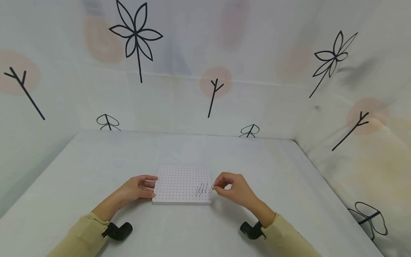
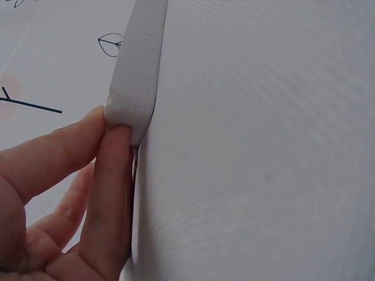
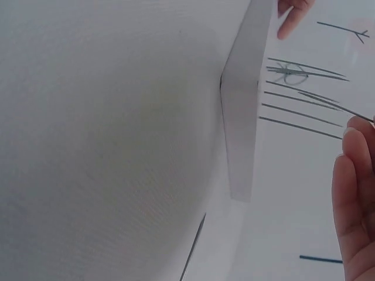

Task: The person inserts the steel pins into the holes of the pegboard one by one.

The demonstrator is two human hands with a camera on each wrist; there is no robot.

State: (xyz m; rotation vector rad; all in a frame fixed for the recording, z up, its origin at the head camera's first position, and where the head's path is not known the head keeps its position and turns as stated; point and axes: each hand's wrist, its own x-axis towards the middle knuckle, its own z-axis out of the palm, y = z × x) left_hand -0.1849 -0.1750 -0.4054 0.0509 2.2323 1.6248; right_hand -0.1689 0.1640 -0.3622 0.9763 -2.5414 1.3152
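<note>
A white pegboard (image 1: 179, 182) with rows of small holes lies on the table. Several thin metal needles (image 1: 201, 189) stand in its lower right part, some leaning; from the side, these needles (image 3: 302, 102) stick out of the board's face. Between thumb and fingertips, my right hand (image 1: 234, 187) pinches one thin needle (image 3: 337, 107), its far end close to the standing ones. At the board's left edge is my left hand (image 1: 138, 189), thumb and extended fingers touching the side near the corner, as the fingers (image 2: 111, 175) show in the left wrist view.
Another pointed needle (image 3: 193, 246) shows low in the right wrist view against white. A white cloth covers the table (image 1: 128, 153). White walls with plant drawings (image 1: 224, 107) rise behind and at the sides. Black wrist devices (image 1: 119, 231) sit at both sleeve cuffs.
</note>
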